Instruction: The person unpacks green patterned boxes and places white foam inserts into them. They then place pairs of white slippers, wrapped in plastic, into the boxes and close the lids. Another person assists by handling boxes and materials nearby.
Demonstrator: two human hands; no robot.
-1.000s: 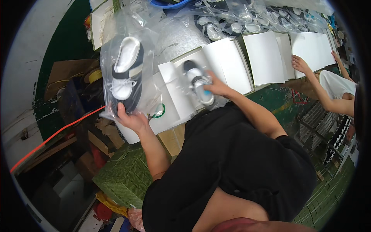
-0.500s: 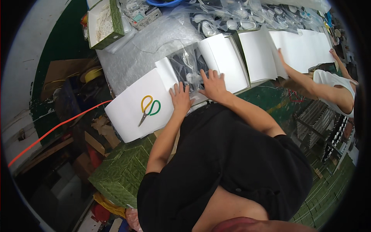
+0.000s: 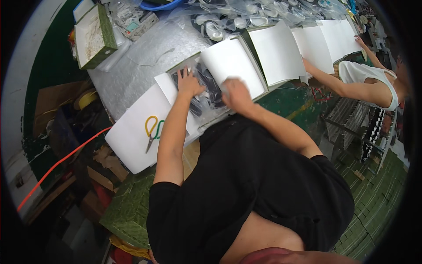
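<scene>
An open shallow box (image 3: 170, 69) lined with white paper lies in front of me. Dark items in clear plastic (image 3: 209, 83), perhaps footwear, fill it. My left hand (image 3: 189, 84) rests on the plastic at the box's left part, fingers stretched and apart. My right hand (image 3: 238, 96) is at the right side of the plastic, beside the raised sheet of white paper (image 3: 233, 61). Motion smears its fingers, so I cannot tell whether it grips anything. Scissors (image 3: 150, 134) with one yellow and one green handle lie on the white paper (image 3: 127, 132) to the left, partly behind my left forearm.
More paper-lined boxes (image 3: 274, 53) run off to the right, where a co-worker (image 3: 365, 81) reaches over them. Plastic-wrapped items (image 3: 259, 20) are heaped at the back. A green box of pale pieces (image 3: 93, 39) stands far left; a patterned green box (image 3: 132, 207) sits below.
My left hand has moved left and farther up over the plastic. My right hand has drawn its fingers in and is blurred. The co-worker's paper has come down flatter.
</scene>
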